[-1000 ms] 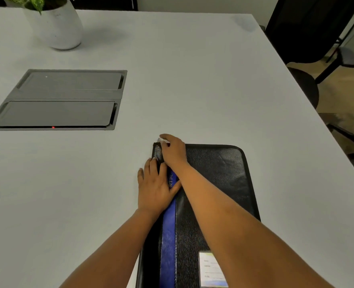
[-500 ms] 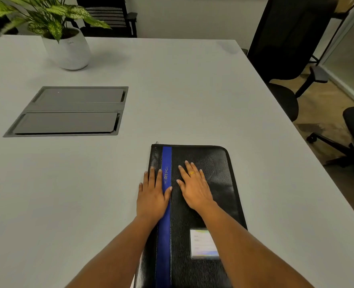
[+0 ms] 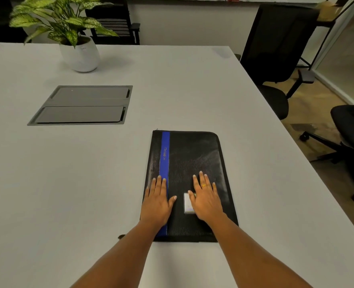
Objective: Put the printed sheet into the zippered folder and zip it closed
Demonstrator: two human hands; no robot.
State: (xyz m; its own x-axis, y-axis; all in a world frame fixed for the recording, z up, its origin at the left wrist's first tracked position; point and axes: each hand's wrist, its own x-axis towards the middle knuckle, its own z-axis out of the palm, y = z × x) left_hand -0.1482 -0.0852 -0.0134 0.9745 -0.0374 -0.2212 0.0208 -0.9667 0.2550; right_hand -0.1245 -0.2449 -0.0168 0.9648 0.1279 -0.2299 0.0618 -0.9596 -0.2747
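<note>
A black zippered folder (image 3: 192, 154) with a blue stripe lies flat and closed on the white table (image 3: 68, 194). My left hand (image 3: 157, 201) rests palm down on its near left part, over the blue stripe. My right hand (image 3: 206, 199) lies flat beside it, partly covering a small label window (image 3: 187, 203). Both hands have their fingers spread and hold nothing. No printed sheet is visible.
A grey recessed cable hatch (image 3: 82, 106) sits in the table at the left. A potted plant (image 3: 76, 38) in a white pot stands at the back left. Black office chairs (image 3: 276, 59) stand past the table's right edge.
My right hand left the folder's far left corner and both hands slid back along the cover toward me. The view tilted up, so the whole folder shows.
</note>
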